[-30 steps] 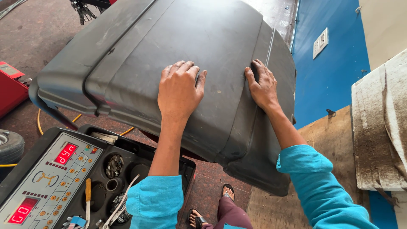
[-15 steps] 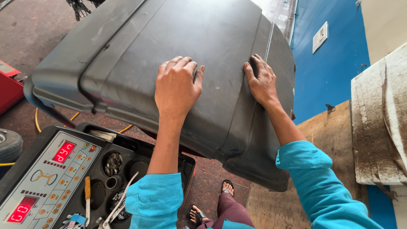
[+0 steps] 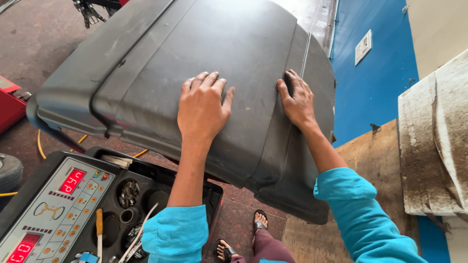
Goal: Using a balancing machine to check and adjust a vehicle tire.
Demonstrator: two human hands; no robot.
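A large dark grey plastic hood [image 3: 161, 63] of a wheel balancing machine fills the middle of the view. My left hand [image 3: 204, 104] lies flat on its top surface, fingers spread. My right hand [image 3: 297, 100] rests on the hood's right side, fingers along a raised ridge. Both arms wear turquoise sleeves. Neither hand grips anything.
Below left is the machine's control panel [image 3: 48, 209] with red digit displays, buttons and a tool tray holding a screwdriver [image 3: 99, 226]. My sandalled feet [image 3: 243, 238] stand on the floor. A blue wall [image 3: 375, 87] and a worn white block [image 3: 434, 136] are at right. A tyre [image 3: 9, 170] lies at left.
The hood has come a little lower and nearer under my hands. Both hands keep their places on it.
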